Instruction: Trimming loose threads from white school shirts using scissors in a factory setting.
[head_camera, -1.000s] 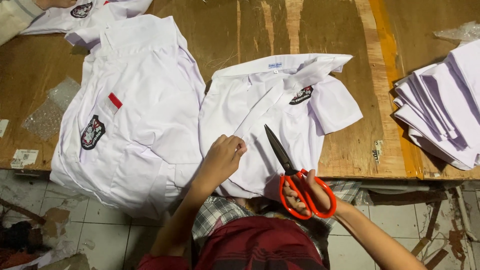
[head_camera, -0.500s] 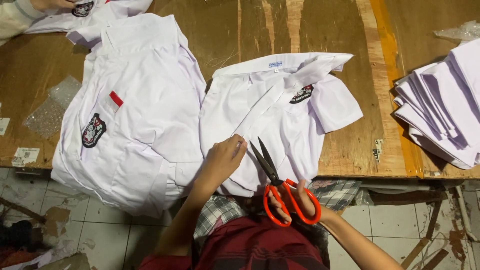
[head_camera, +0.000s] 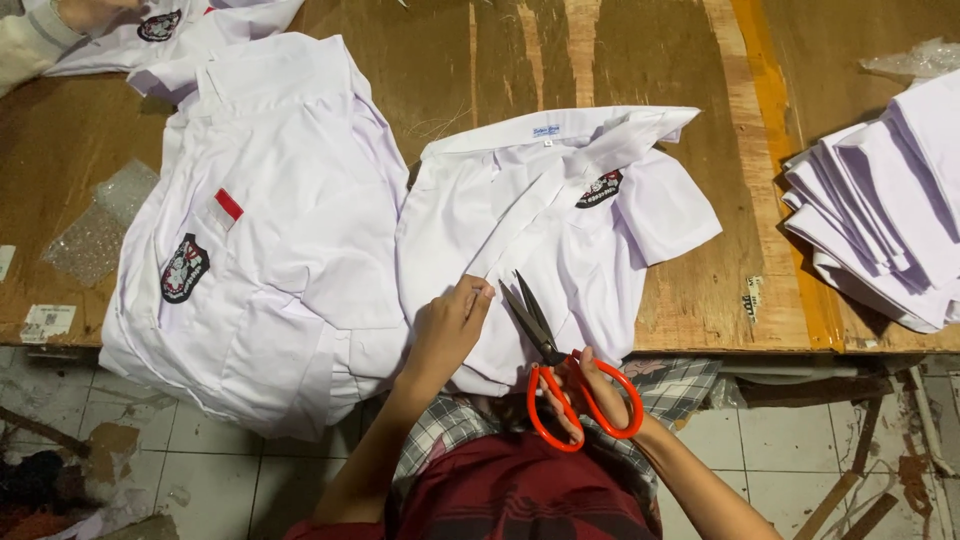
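Lying flat in the middle of the frame, the small white short-sleeved cloth shirt with a dark badge (head_camera: 560, 240) hangs a little over the near edge of the brown wooden table (head_camera: 700, 60). The left hand (head_camera: 447, 330) pinches the shirt's front edge, fingers closed on the cloth. The right hand (head_camera: 590, 385) is closed around the orange-handled metal scissors (head_camera: 560, 365), whose blades stand a little apart, just beside the pinched edge. The shirt looks soft, light and floppy, so it would likely bunch or slide; a good place to hold it is the stiffer front band. A bigger white shirt with a red tag and a badge (head_camera: 260, 240) touches it on the left. A stack of folded white cloth (head_camera: 890, 210) sits at the right, well apart. Clear bubble wrap (head_camera: 100, 225) lies at the far left.
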